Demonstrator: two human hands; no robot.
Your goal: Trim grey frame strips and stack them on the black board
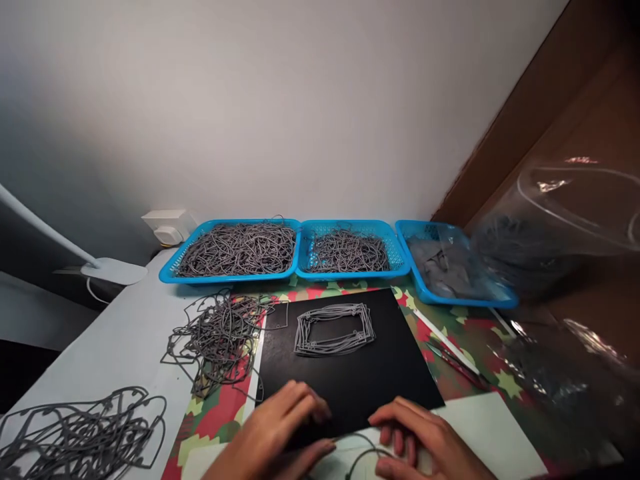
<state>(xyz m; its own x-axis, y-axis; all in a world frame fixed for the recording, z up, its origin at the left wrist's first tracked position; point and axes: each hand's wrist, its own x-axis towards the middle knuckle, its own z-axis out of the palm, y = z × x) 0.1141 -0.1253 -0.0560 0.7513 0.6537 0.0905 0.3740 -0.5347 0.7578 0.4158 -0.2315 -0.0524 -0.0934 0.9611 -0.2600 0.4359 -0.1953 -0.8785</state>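
A thin dark rubber gasket (367, 440) bends in loops between my hands at the near edge of the black board (345, 393). My right hand (427, 437) has its fingers curled round one side of it, with the thumb below. My left hand (280, 430) is bent, its thumb apart from the fingers; the thumb tip lies close to the gasket's left end, and I cannot tell whether they touch. Beyond my hands, a neat rectangular stack of grey gaskets (335, 350) lies on the board. The lower part of the gasket runs out of view.
Tangled gaskets (220, 340) lie left of the board, with another heap (95, 433) nearer me. Blue baskets (230, 280) line the wall. Red-handled scissors or tweezers (455, 365) and a white strip (445, 340) lie right. A clear plastic bag (560, 220) stands at far right.
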